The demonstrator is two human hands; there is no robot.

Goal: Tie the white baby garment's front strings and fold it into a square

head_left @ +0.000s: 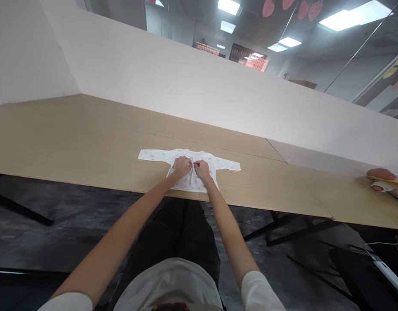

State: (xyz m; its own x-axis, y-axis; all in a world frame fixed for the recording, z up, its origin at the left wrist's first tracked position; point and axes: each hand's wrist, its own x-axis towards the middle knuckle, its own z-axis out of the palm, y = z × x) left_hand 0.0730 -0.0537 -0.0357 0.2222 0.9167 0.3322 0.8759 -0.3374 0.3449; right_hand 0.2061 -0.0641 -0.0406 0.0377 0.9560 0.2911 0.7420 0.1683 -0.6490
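Observation:
A small white baby shirt [194,155] with a faint print lies spread on the wooden table, its sleeves stretched out to both sides. Its front opening runs down the middle, and the lower hem reaches close to the table's front edge. My left hand [182,166] rests on the chest part with its fingers closed on the cloth by the opening. Just to the right, my right hand [202,169] pinches the other side of the opening. The two sets of fingertips nearly meet. Whatever small part lies between the fingertips is hidden.
The long wooden table [89,138] runs along a white wall [186,86] with glass above it. At the far right end lies a doll-like object [382,175]. Below on the right are a black chair [357,272] and a white power strip [390,274].

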